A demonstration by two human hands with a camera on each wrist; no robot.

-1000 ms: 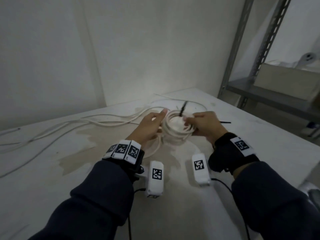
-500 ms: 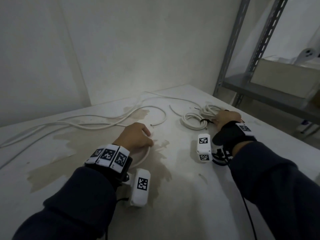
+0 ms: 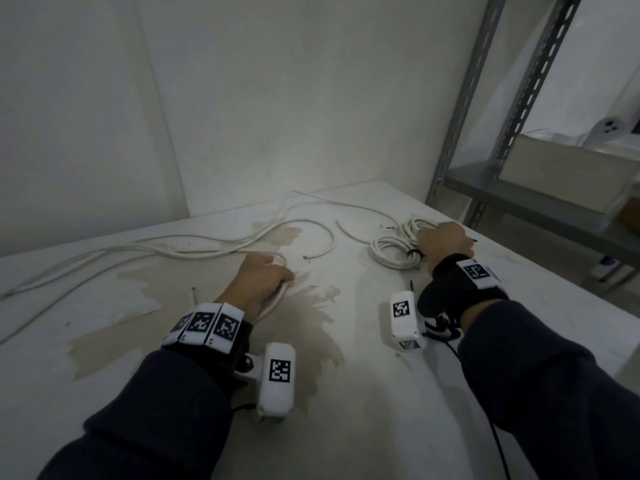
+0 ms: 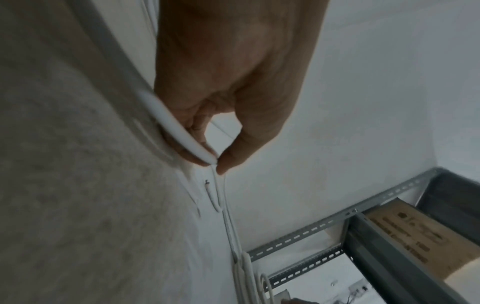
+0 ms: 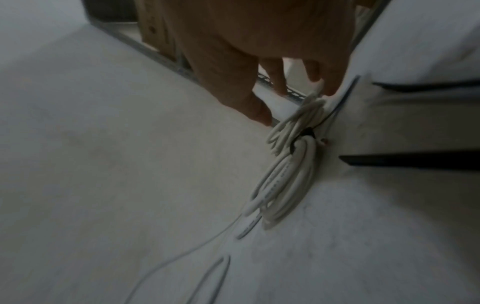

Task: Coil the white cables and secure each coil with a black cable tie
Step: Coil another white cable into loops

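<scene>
Loose white cables [image 3: 194,249] trail across the stained white table [image 3: 346,393]. My left hand [image 3: 277,271] lies low on the table and pinches a bend of white cable [image 4: 179,131] between thumb and fingers [image 4: 228,162]. At the right, two white coils lie side by side; the nearer coil [image 3: 389,252] has a black tie [image 3: 412,253] round it. My right hand [image 3: 446,237] is over the coils with its fingers [image 5: 280,84] extended. Their tips touch the far end of the tied coil [image 5: 285,185]. Its black tie [image 5: 306,133] shows at mid-coil.
Two dark strips [image 5: 415,160] lie on the table right of the coils, black ties by the look. A grey metal shelf rack [image 3: 519,188] with a box stands past the table's right edge. The wall [image 3: 277,116] closes the far side.
Both hands held a coil at the table's middle one second ago. My right hand has carried it right and set it beside the other coil. My left hand dropped onto a loose cable.
</scene>
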